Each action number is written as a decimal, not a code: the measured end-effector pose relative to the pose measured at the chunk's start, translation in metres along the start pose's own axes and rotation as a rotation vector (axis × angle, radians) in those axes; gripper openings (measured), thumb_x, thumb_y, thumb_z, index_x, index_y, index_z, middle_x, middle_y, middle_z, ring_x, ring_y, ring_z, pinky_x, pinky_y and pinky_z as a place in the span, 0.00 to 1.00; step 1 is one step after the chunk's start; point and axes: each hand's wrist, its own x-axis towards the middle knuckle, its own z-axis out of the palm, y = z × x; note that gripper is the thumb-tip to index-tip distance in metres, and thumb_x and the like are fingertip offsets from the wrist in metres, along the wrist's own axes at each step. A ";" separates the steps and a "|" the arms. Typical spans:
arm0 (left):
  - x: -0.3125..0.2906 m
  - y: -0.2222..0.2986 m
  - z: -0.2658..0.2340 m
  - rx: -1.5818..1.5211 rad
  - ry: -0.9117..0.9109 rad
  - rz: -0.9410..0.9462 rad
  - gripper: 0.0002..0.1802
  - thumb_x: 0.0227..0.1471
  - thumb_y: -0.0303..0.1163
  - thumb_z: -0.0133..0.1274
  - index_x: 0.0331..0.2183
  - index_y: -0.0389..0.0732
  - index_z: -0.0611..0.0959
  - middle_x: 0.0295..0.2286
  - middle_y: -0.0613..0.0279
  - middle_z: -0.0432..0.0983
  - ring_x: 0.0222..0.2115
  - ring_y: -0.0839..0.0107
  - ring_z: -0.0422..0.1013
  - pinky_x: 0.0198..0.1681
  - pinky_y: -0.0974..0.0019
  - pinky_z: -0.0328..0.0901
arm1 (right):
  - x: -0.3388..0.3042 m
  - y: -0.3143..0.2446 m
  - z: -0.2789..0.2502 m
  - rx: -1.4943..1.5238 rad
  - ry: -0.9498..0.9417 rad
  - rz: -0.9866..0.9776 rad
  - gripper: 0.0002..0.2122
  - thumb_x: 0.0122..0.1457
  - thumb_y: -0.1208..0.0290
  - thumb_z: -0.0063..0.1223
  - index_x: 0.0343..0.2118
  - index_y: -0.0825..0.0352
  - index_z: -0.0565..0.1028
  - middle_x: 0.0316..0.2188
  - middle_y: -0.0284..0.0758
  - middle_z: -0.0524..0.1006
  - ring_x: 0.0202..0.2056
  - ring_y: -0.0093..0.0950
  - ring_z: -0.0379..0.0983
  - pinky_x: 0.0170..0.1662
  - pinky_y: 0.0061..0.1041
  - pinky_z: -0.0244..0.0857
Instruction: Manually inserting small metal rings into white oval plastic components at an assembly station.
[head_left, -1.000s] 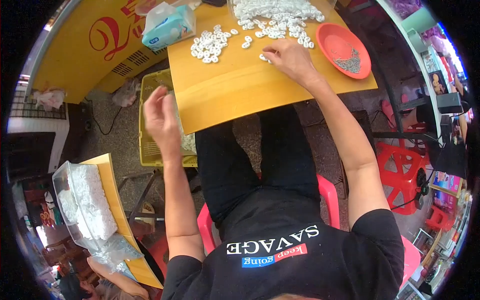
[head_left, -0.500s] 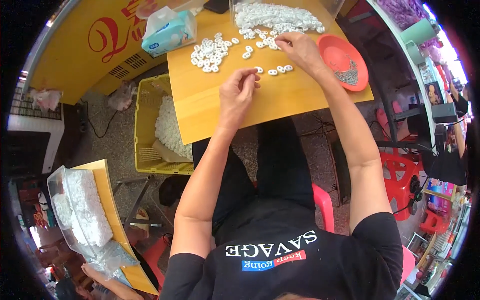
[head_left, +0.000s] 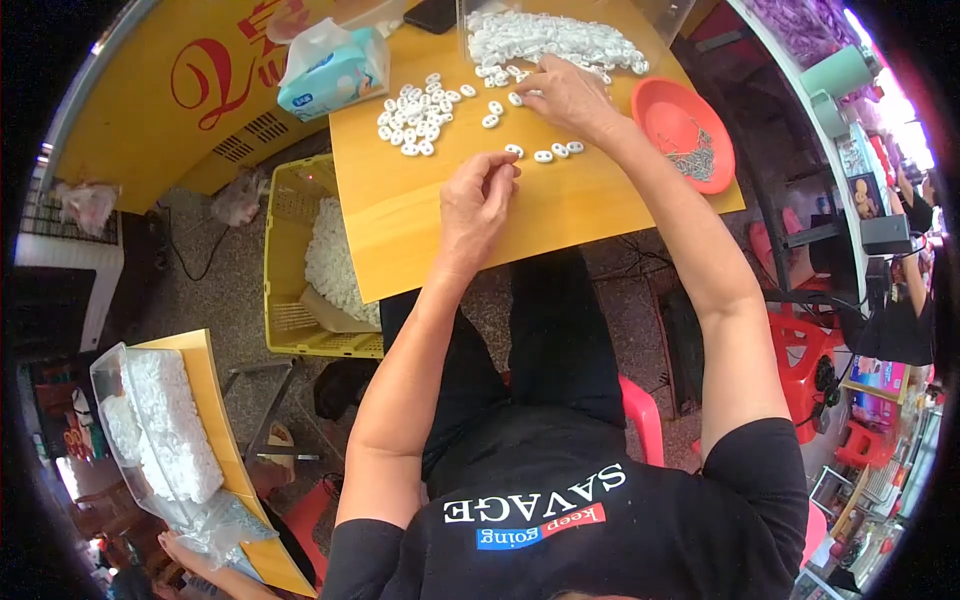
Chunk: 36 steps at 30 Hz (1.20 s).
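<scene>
Small white oval pieces, each with two dark holes, lie on the yellow wooden table (head_left: 400, 240). My left hand (head_left: 478, 205) is closed, thumb and fingers together, with one white two-holed piece (head_left: 514, 151) right at its fingertips. Whether something else is inside that pinch is hidden. Farther off and to the right, my right hand (head_left: 570, 98) has its thumb and finger closed at the end of another white two-holed piece (head_left: 516, 98). Between the hands and nearer me, a short row of white pieces (head_left: 543, 156) sits apart.
A pile of white pieces (head_left: 415, 118) lies left, beside a blue tissue pack (head_left: 340, 75). A clear bin (head_left: 545, 40) of white pieces stands behind. At right is a red bowl (head_left: 665, 105) with small metal bits. A yellow crate (head_left: 283, 270) is on the floor.
My right hand has moved left across the loose pieces, to the piece at its fingertips. My left hand stays almost where it was. The whole view has shifted slightly.
</scene>
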 end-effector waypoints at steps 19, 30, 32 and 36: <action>-0.001 0.001 -0.003 -0.097 0.003 -0.008 0.10 0.59 0.27 0.48 0.41 0.32 0.78 0.30 0.62 0.77 0.28 0.80 0.71 0.33 0.76 0.66 | -0.031 -0.018 -0.018 1.069 -0.206 0.251 0.12 0.54 0.65 0.61 0.38 0.68 0.78 0.30 0.28 0.78 0.30 0.15 0.72 0.34 0.17 0.66; -0.001 0.004 -0.004 -0.249 0.012 -0.013 0.09 0.59 0.27 0.50 0.39 0.32 0.77 0.31 0.61 0.78 0.29 0.78 0.73 0.34 0.75 0.68 | -0.080 -0.066 -0.009 1.622 -0.046 0.442 0.12 0.57 0.69 0.58 0.41 0.69 0.77 0.32 0.30 0.78 0.29 0.17 0.72 0.36 0.17 0.69; 0.000 0.004 -0.004 -0.261 0.019 0.001 0.08 0.58 0.26 0.50 0.38 0.31 0.78 0.31 0.60 0.78 0.28 0.78 0.73 0.32 0.75 0.69 | -0.085 -0.068 -0.006 1.639 -0.023 0.447 0.12 0.57 0.69 0.58 0.41 0.70 0.77 0.32 0.31 0.79 0.30 0.17 0.73 0.37 0.18 0.70; 0.000 0.001 -0.002 -0.277 -0.007 0.032 0.09 0.57 0.27 0.51 0.38 0.32 0.78 0.30 0.62 0.78 0.28 0.79 0.72 0.33 0.75 0.68 | -0.090 -0.070 -0.011 1.517 0.049 0.426 0.10 0.58 0.72 0.56 0.41 0.69 0.77 0.34 0.31 0.79 0.34 0.17 0.73 0.38 0.18 0.70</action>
